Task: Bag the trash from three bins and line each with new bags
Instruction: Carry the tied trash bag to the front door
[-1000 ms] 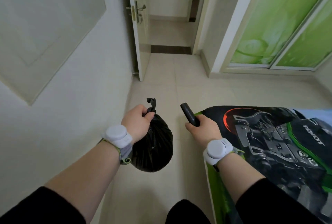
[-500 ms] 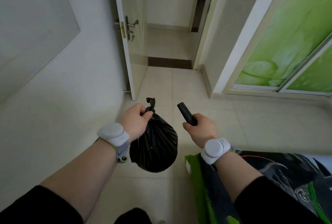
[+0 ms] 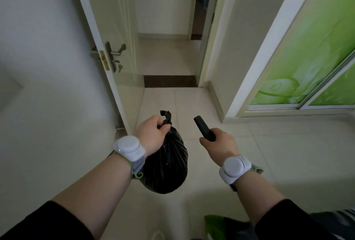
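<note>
My left hand [image 3: 153, 135] grips the knotted neck of a full black trash bag [image 3: 167, 164], which hangs below it above the tiled floor. My right hand [image 3: 219, 144] is curled round a black roll of new bags [image 3: 203, 128], whose free end sticks up and forward. Both hands are held out in front of me at about the same height, a short gap apart. No bin is in view.
An open white door [image 3: 107, 47] with a metal handle [image 3: 115, 55] stands ahead on the left. The doorway has a dark threshold strip [image 3: 170, 81]. A green sliding door [image 3: 311, 62] is on the right. A printed green and black cover [image 3: 226, 228] shows at the bottom right.
I have moved forward toward the doorway; the door and threshold are closer and the printed cover has slid almost out of view. Both hands keep their holds.
</note>
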Demonstrator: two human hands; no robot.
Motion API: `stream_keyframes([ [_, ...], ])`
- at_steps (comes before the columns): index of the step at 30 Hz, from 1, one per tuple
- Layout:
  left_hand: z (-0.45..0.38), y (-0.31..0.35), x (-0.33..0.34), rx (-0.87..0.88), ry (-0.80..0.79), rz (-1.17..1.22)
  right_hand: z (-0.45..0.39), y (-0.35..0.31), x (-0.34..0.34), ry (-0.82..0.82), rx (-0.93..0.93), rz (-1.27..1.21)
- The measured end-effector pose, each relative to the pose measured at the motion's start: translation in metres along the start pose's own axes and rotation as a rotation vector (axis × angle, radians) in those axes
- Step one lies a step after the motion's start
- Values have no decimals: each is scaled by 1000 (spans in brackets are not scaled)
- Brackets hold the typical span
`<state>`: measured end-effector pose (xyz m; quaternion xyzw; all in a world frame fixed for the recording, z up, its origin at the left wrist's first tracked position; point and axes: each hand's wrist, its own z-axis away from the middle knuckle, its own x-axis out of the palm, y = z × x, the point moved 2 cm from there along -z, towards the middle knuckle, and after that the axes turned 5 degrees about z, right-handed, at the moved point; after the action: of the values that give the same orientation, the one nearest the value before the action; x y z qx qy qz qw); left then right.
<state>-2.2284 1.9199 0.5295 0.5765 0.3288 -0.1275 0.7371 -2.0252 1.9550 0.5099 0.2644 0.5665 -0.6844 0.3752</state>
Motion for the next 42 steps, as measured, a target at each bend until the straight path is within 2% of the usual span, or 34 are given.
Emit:
stream_keyframes([
  [5, -98, 14, -1, 4, -16, -11, -86, -27, -5, 12, 14, 24],
  [17, -378, 70, 28, -48, -1, 21, -381, -84, -35, -51, -42, 41],
  [24, -509, 87, 26, -57, 6, 63, -510, -124, -40, -77, -43, 20],
  [35, -754, 103, 6, 35, -67, -66, -725, -204, -26, -10, 37, -2],
  [42, -869, 117, -2, 34, -89, -49, -833, -243, -31, 4, 20, 3],
])
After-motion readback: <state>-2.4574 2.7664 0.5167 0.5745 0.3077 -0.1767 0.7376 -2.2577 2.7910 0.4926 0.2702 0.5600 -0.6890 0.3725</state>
